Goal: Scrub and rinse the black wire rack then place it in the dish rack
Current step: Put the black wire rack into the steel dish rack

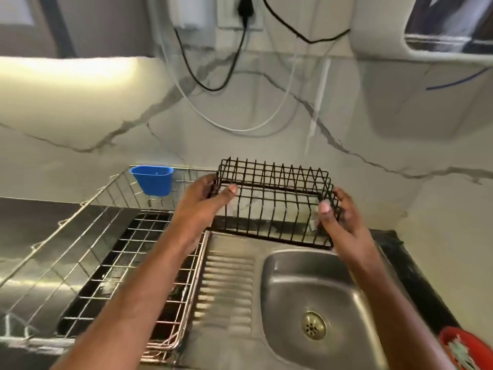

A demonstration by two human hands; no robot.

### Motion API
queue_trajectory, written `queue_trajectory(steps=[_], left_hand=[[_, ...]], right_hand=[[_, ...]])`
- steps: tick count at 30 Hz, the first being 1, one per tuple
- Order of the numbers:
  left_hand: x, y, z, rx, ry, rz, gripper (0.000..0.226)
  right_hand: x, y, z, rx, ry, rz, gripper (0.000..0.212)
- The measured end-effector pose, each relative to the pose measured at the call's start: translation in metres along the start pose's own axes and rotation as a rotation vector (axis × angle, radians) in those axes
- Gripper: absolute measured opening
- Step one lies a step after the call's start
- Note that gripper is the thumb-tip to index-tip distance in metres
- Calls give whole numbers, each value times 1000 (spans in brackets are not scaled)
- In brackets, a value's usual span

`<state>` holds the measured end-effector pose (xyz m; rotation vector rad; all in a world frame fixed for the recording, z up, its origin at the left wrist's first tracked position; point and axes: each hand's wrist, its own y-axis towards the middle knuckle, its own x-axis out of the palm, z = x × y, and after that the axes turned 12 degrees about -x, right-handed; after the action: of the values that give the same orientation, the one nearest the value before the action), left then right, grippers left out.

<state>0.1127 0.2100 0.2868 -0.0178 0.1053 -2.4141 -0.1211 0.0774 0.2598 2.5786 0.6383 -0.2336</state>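
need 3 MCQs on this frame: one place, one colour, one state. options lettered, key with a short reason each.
1. Where is the black wire rack?
A. Lying in the sink basin
B. Held up behind the sink, against the wall
C. Set inside the dish rack

2. What colour is the cup hooked on the far rim of the dish rack?
A. Blue
B. Red
C. White

3. How is the wire rack held?
A. Left hand alone
B. Right hand alone
C. Both hands, one at each end

Answers:
1 B: it stands clear of the basin and to the right of the dish rack.
2 A: the cup is plainly blue against the pale wall.
3 C: the left hand grips the left end and the right hand grips the right end.
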Motion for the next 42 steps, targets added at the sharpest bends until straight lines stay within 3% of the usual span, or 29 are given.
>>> queue_trajectory(steps=[4, 9, 14, 17, 24, 27, 31, 35, 42], left_hand=[[-38, -3, 11, -2, 11, 84, 67], [-93, 11, 5, -26, 58, 90, 43], [-168, 42, 2, -51, 127, 91, 49], [-211, 66, 2, -55, 156, 72, 31], [-300, 126, -8, -197, 254, 15, 60], [-312, 141, -21, -271, 320, -56, 61], [-318, 153, -47, -397, 368, -107, 64], [-311, 163, -60, -502, 332, -106, 83], [-296, 178, -81, -642, 282, -135, 86]], right_hand=[[29, 13, -20, -62, 37, -26, 78], [78, 25, -31, -83, -43, -71, 84], [147, 44, -41, -85, -152, -147, 72], [191, 57, -54, -94, -175, -159, 72], [293, 81, -59, 30, -357, -312, 89], [311, 85, -51, 137, -428, -399, 91], [325, 83, -39, 270, -512, -484, 101], [342, 85, -29, 357, -588, -555, 98], [366, 89, 8, 453, -690, -653, 94]])
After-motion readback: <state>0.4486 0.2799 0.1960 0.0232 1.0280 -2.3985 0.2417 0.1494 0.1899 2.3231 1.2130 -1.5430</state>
